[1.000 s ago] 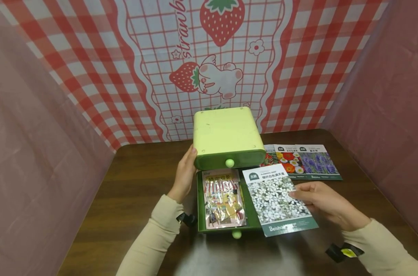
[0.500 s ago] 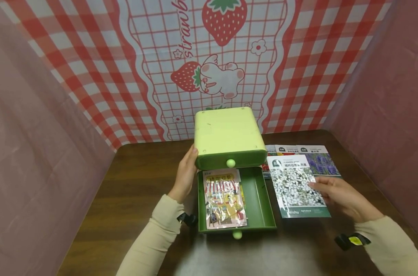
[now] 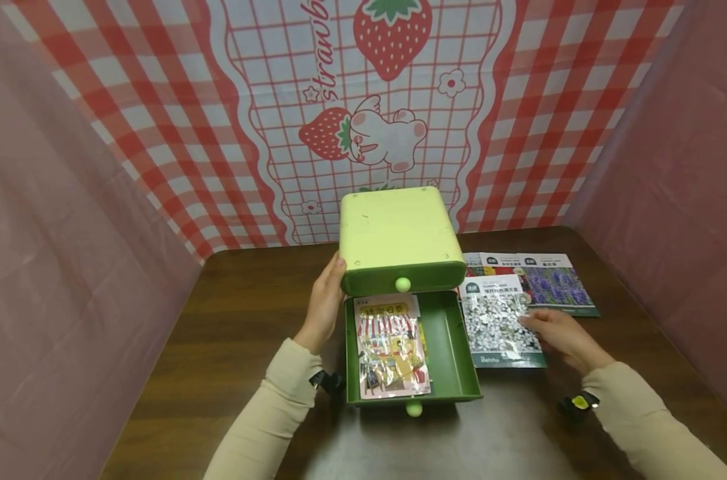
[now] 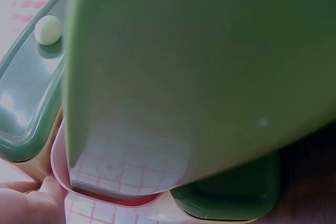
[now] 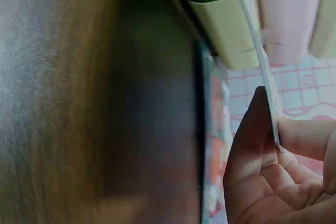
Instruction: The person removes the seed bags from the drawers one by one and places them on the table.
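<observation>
My right hand (image 3: 564, 339) pinches a seed packet (image 3: 497, 328) with white flowers on it by its right edge, just right of the pulled-out drawer. In the right wrist view the packet (image 5: 266, 85) stands edge-on between thumb and fingers. My left hand (image 3: 321, 303) rests against the left side of the drawer box (image 3: 399, 230), fingers fairly straight. The green drawer (image 3: 453, 353) holds a pink seed packet (image 3: 390, 353) on its left, partly covering another packet. In the left wrist view the drawer (image 4: 184, 66) fills most of the picture, hiding much of the box.
Several flower seed packets (image 3: 555, 283) overlap on the brown table (image 3: 237, 347) at the back right, partly behind the held one. A checked strawberry cloth (image 3: 459, 133) hangs behind. Pink cloth (image 3: 663, 167) stands on both sides.
The right hand has carried the white-flower packet from over the drawer out to the right, then slightly back left and lower. The left hand has stayed on the box.
</observation>
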The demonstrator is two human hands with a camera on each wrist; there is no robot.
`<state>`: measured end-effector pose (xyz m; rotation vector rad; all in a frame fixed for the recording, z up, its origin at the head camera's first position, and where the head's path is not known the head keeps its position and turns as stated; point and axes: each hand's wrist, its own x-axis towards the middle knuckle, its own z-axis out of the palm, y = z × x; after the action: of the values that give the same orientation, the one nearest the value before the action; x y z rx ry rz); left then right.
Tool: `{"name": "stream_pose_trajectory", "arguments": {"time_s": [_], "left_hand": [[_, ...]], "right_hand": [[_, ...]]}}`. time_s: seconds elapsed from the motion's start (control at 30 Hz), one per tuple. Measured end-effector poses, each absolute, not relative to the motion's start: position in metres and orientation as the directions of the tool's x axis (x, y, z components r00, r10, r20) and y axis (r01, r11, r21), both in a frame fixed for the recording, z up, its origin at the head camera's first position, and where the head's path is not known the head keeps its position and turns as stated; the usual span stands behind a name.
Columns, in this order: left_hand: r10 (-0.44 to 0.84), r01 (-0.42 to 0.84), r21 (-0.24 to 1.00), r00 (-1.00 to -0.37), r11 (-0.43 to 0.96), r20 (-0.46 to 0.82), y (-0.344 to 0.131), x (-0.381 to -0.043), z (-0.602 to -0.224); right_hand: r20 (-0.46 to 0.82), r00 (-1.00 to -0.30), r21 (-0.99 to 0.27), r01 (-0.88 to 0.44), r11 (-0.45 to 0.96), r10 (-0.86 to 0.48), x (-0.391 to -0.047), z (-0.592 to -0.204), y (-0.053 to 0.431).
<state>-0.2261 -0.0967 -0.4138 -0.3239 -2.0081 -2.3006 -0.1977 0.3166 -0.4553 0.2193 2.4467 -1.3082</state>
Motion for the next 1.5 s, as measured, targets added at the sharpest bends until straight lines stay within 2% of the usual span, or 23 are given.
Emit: {"name": "stream_pose_trajectory", "arguments": {"time_s": [0.4,0.73,1.5], "left_hand": [[0.088,0.187,0.974,-0.976,-0.131,0.199,-0.096,-0.227,-0.413],[0.078,0.188,0.973,-0.977,-0.135,0.199,-0.096,-0.227,-0.414],[0.079,0.18,0.977,-0.979,-0.115,0.189,-0.097,-0.228,-0.417]], "right_hand": [[-0.345,-0.938,-0.722,0.243,0.648,-0.032,-0.208,-0.477,0.302],[-0.264,-0.964,-0.75,0.187,0.634,-0.028,-0.205,-0.482,0.296],[-0.267,-0.963,-0.628,0.207,0.75,0.042,-0.199,-0.479,0.293]]}}
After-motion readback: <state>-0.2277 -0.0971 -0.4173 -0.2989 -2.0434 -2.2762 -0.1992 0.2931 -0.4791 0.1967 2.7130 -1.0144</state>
